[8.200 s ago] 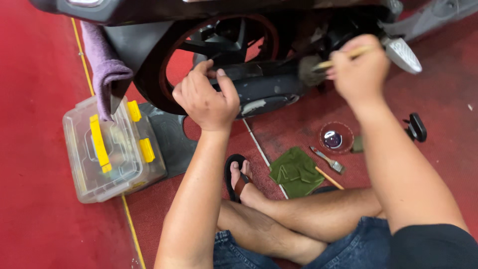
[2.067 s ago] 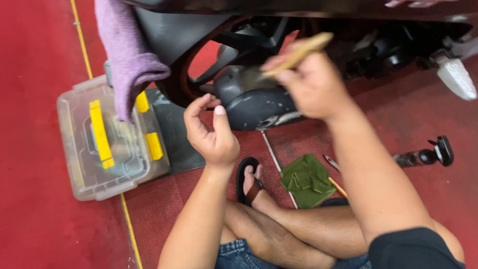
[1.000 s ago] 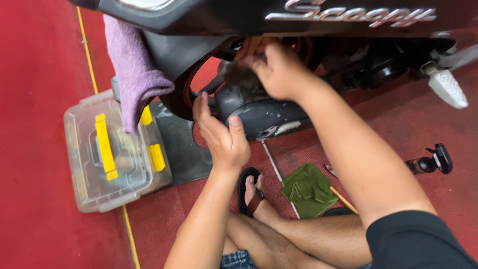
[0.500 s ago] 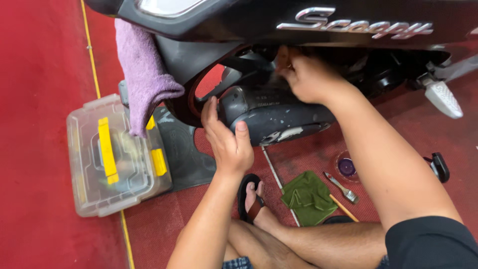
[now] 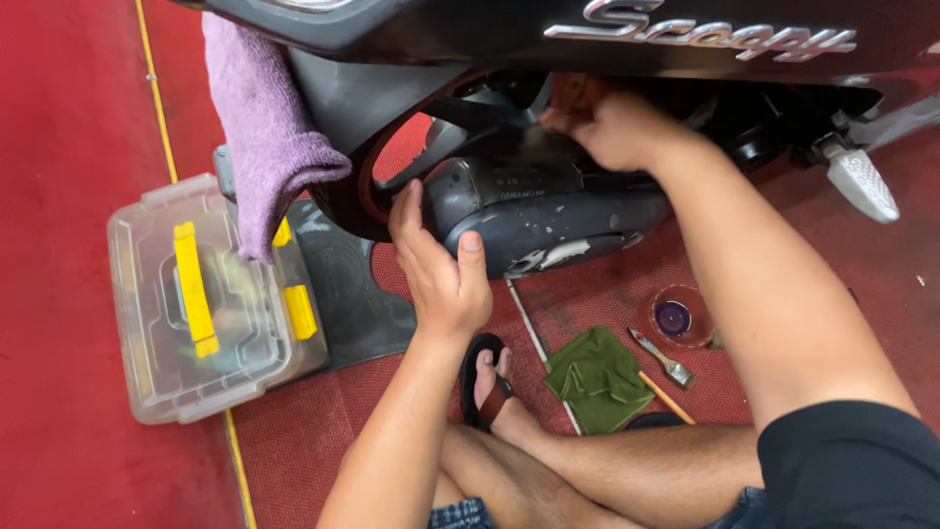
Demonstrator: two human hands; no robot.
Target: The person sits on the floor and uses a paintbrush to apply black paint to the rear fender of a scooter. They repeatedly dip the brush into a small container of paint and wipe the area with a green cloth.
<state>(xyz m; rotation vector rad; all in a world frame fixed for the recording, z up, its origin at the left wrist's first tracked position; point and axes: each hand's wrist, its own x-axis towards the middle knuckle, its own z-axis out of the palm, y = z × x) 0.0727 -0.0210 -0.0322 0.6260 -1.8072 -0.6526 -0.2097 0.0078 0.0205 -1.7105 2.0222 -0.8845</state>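
Observation:
A dark scooter (image 5: pixel 627 39) stands over me on a red floor, its rear wheel (image 5: pixel 372 186) and grey engine cover (image 5: pixel 548 211) in front of me. My left hand (image 5: pixel 441 274) is open, with the fingers against the wheel's rim and the thumb on the engine cover. My right hand (image 5: pixel 617 127) reaches up under the body panel with its fingers closed round a brush. Only a blurred tip of the brush (image 5: pixel 540 125) shows by a reddish part. My crossed legs and a sandalled foot (image 5: pixel 487 384) lie below.
A clear plastic box with yellow latches (image 5: pixel 196 304) sits at the left on a black mat (image 5: pixel 343 284). A purple towel (image 5: pixel 264 127) hangs off the scooter. A green cloth (image 5: pixel 597 377), a small bowl of dark liquid (image 5: pixel 676 318) and a small brush (image 5: pixel 663 358) lie on the floor. A footpeg (image 5: pixel 862 181) sticks out at the right.
My right hand has gone from holding the brush up in the open to reaching in under the body panel. My left hand has moved up onto the wheel and engine cover.

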